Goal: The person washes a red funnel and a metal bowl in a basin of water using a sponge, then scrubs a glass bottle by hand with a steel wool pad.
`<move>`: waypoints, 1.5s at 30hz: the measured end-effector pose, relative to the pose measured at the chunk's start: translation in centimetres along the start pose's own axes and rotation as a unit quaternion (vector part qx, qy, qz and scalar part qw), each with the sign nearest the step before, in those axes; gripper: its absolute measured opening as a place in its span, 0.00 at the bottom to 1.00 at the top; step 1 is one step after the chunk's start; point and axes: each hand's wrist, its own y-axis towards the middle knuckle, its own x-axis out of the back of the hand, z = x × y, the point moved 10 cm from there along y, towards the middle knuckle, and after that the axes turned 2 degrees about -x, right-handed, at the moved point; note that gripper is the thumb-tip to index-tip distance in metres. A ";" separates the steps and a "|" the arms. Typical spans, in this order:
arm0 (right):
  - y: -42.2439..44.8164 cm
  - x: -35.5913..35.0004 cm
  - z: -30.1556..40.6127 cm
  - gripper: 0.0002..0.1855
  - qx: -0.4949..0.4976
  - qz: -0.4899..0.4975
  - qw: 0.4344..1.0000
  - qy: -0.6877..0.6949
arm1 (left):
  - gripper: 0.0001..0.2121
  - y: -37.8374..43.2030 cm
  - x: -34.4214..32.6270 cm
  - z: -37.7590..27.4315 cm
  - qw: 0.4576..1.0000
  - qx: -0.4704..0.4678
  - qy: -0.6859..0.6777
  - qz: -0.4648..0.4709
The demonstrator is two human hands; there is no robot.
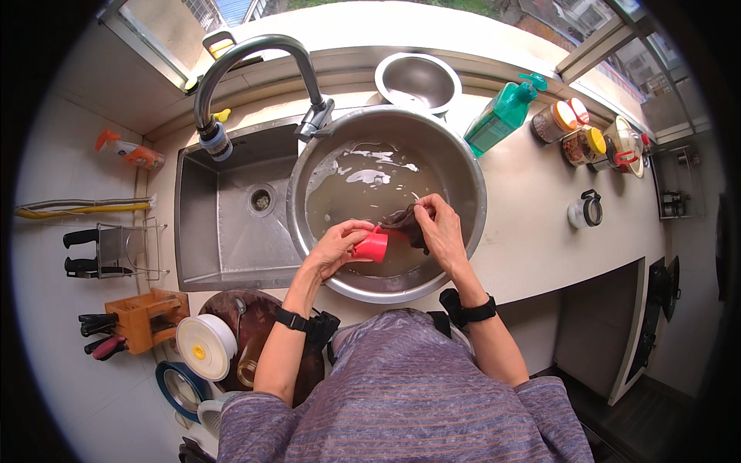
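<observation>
A large round stainless steel basin (474, 173) holds cloudy, sudsy water. Over its near left part, my left hand (338, 246) grips a small red plastic cup (371, 247) by its side, tilted with one end towards the right. My right hand (440, 228) pinches a dark brown cloth (410, 224), which hangs bunched above the water. The cloth's left end reaches to the cup's upper edge; whether the two touch is hard to tell. Both hands are above the water's surface.
Left of the basin is a steel sink (231, 231) under a curved faucet (255, 43). Behind stands a metal bowl (418, 84); to the right, a green pump bottle (502, 118) and several jars (553, 122). A wooden knife block (139, 321) and white lidded container (205, 347) sit near left.
</observation>
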 end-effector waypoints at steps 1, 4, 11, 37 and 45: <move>0.3 0.5 0.3 0.12 0.010 -0.013 1.000 0.006 | 0.17 -0.1 -0.1 -0.5 1.000 -0.006 -0.010 -0.008; 1.0 1.5 0.7 0.13 0.009 -0.004 1.000 0.014 | 0.23 0.1 -0.5 -2.3 0.999 -0.032 -0.021 -0.023; 2.8 2.1 1.5 0.14 0.015 0.069 0.996 0.052 | 0.29 0.7 -2.0 -11.4 0.948 -0.218 0.226 -0.057; 16.4 21.4 3.0 0.43 -0.035 -0.156 0.980 0.117 | 0.26 13.7 -22.4 -25.9 0.775 -0.481 0.400 -0.085; 16.9 20.8 1.9 0.45 -0.006 -0.154 0.980 0.127 | 0.28 12.8 -24.1 -25.9 0.749 -0.525 0.387 -0.118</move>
